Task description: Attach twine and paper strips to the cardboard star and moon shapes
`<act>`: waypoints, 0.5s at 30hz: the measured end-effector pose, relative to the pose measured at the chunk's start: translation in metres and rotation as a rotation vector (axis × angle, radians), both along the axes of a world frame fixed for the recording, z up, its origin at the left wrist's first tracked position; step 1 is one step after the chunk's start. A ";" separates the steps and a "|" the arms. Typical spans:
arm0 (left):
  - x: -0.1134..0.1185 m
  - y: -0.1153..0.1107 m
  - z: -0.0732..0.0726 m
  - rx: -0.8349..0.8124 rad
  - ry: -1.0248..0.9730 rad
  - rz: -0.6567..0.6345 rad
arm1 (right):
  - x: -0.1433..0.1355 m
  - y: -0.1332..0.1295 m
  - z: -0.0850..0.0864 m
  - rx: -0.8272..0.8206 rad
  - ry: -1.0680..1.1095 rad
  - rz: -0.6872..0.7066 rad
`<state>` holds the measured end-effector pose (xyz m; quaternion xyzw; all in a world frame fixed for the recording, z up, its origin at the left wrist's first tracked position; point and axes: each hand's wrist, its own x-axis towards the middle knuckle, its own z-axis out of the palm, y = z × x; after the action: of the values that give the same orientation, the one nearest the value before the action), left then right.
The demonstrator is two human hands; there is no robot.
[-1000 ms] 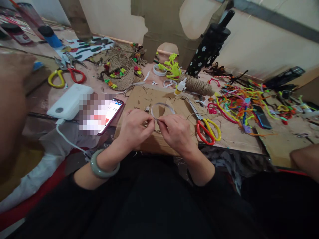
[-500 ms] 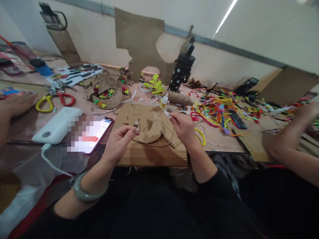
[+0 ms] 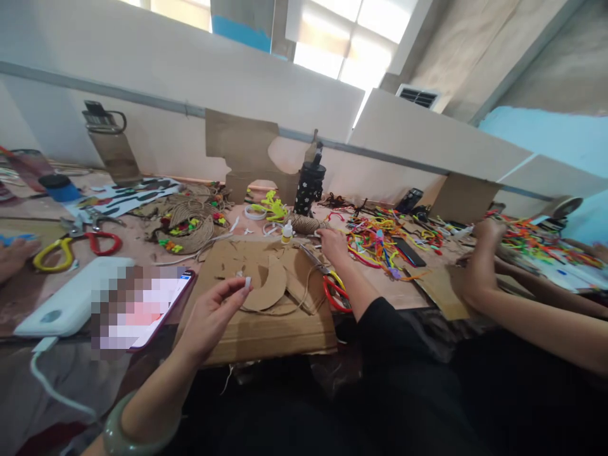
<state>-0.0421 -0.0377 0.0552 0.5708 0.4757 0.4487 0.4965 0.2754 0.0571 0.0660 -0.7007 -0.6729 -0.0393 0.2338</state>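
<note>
My left hand (image 3: 209,320) pinches a small white piece (image 3: 247,282) between thumb and fingertips, above the left part of a cardboard board (image 3: 266,339). My right hand (image 3: 335,246) is stretched forward over the board's far right corner, by a roll of twine (image 3: 306,223). Its fingers are closed; what they hold is too small to make out. On the board lies a curved cardboard cutout (image 3: 273,288) with a cord along its edge. A red-and-yellow-handled cutting tool (image 3: 336,292) rests beneath my right wrist. A small glue bottle (image 3: 287,233) stands just left of the twine.
To the left lie a phone (image 3: 159,310), a white power bank (image 3: 76,297) with its cable, and pliers (image 3: 78,244). A dark flowered umbrella (image 3: 308,188) stands behind. Colourful pipe cleaners (image 3: 380,240) spread rightward, near another person's arm (image 3: 494,278).
My right hand has moved away from my left, forward toward the twine, uncovering the red-and-yellow tool. My left hand keeps its white piece. The camera view has tilted up.
</note>
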 end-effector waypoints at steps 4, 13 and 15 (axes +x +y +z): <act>0.001 -0.003 0.006 -0.019 -0.009 -0.001 | -0.041 -0.020 0.005 0.029 0.075 0.141; 0.022 0.004 -0.009 0.058 -0.047 -0.094 | -0.132 -0.088 -0.008 0.081 0.499 0.671; 0.023 0.005 -0.014 0.053 -0.056 -0.096 | -0.133 -0.086 -0.014 0.036 0.658 0.671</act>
<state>-0.0189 -0.0330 0.0410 0.5931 0.4215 0.4527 0.5154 0.1422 -0.0285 0.0524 -0.4157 -0.7515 0.2508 0.4466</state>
